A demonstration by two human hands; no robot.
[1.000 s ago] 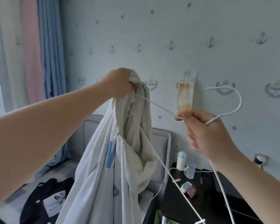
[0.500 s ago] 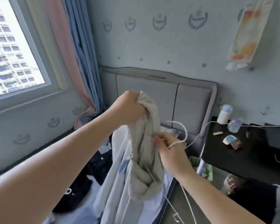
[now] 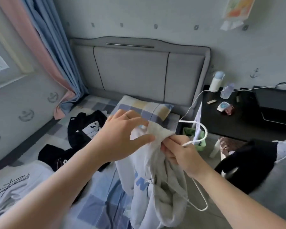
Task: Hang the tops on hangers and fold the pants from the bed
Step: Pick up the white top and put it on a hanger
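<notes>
A pale grey-white hooded top [image 3: 153, 187] with blue letters hangs in front of me over the bed's edge. My right hand [image 3: 180, 152] grips its bunched collar together with the neck of a white wire hanger [image 3: 203, 129], whose hook curves up to the right. The hanger's lower loop shows below my right wrist. My left hand [image 3: 122, 138] hovers just left of the collar, fingers spread and relaxed, fingertips at the fabric, holding nothing. Black garments [image 3: 84, 128] lie on the checked bed [image 3: 102, 195], and a grey printed piece [image 3: 15, 180] lies at the near left.
A grey padded headboard [image 3: 139, 71] and a checked pillow [image 3: 145, 108] lie ahead. A black side table [image 3: 248, 123] at the right carries a white bottle, small items and a cable. A green bin [image 3: 195, 139] stands on the floor. Curtains and a window are at the left.
My left hand has let go of the top's collar and opened. My right hand now holds the collar and hanger together, lower down. The view has tilted down toward the bed.
</notes>
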